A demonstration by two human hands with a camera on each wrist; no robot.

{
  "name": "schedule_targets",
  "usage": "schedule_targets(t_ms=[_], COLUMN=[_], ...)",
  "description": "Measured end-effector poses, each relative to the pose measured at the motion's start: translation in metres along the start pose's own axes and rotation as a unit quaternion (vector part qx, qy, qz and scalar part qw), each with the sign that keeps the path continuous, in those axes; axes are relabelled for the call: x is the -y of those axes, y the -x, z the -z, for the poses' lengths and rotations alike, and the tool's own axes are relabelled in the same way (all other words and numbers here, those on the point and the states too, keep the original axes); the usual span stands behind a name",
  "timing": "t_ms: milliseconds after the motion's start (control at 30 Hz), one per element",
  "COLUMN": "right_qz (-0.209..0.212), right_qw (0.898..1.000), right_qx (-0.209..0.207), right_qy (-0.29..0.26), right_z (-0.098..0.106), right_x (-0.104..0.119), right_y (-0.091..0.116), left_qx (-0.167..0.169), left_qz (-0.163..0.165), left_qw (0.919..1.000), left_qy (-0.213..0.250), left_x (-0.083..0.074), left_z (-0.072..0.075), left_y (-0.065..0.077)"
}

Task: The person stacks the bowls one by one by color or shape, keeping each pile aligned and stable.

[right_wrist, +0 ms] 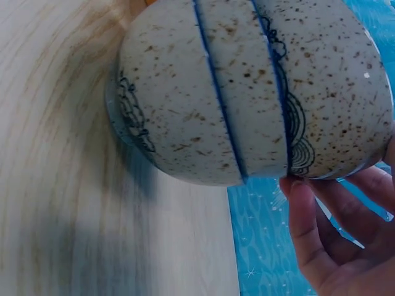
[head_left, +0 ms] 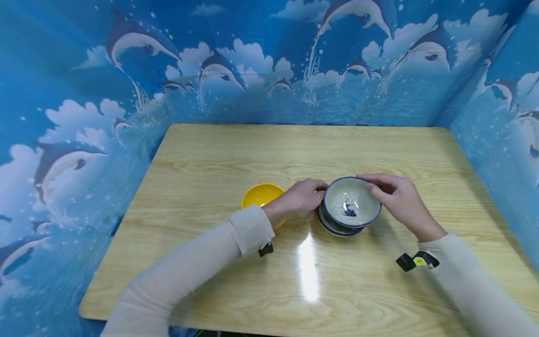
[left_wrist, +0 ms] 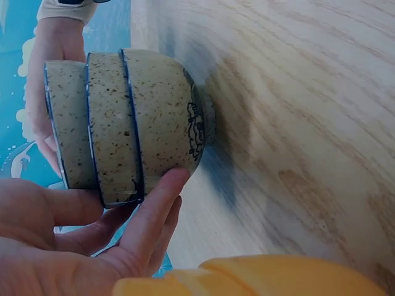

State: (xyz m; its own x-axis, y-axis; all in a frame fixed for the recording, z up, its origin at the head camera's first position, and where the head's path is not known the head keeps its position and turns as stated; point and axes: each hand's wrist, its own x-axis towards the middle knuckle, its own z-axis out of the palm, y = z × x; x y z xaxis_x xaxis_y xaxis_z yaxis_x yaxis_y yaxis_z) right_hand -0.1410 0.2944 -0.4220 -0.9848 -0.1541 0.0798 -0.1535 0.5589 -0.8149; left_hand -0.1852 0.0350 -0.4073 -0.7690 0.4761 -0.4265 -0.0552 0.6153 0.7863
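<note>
Three speckled bowls with blue rims stand nested on the table. The top bowl (head_left: 353,199) sits tilted, a dark blue figure showing inside it. My right hand (head_left: 397,196) grips its rim, thumb inside and fingers (right_wrist: 302,216) against the outer wall. At the stack's left side, my left hand (head_left: 302,196) holds the lower bowls, its thumb by the rims and a finger (left_wrist: 151,209) along the bottom bowl (left_wrist: 163,111). The middle bowl (left_wrist: 111,123) is wedged between the other two. Behind my left wrist lies a yellow bowl (head_left: 262,193), partly hidden.
Beneath everything is a wood-grain table (head_left: 202,164), with a bright light reflection in front of the stack. A blue dolphin-print cloth (head_left: 261,98) hangs behind the table and along its sides. Both wrists carry small dark cameras below the sleeves.
</note>
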Motion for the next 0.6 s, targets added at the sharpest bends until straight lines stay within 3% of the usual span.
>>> schedule_targets(t_ms=[300,600], right_qz=[-0.005,-0.012], right_qw=[1.000,1.000], right_qx=[-0.021,-0.026], right_qy=[0.004,-0.010], right_z=[-0.013,-0.025], right_x=[-0.002,-0.016], right_y=[0.004,0.007], left_qx=[0.020,0.017], left_qz=[-0.010,-0.007], left_qw=[0.9997,0.9990], left_qy=[0.009,0.041], left_x=[-0.001,0.004], left_z=[0.010,0.042], left_y=[0.002,0.008])
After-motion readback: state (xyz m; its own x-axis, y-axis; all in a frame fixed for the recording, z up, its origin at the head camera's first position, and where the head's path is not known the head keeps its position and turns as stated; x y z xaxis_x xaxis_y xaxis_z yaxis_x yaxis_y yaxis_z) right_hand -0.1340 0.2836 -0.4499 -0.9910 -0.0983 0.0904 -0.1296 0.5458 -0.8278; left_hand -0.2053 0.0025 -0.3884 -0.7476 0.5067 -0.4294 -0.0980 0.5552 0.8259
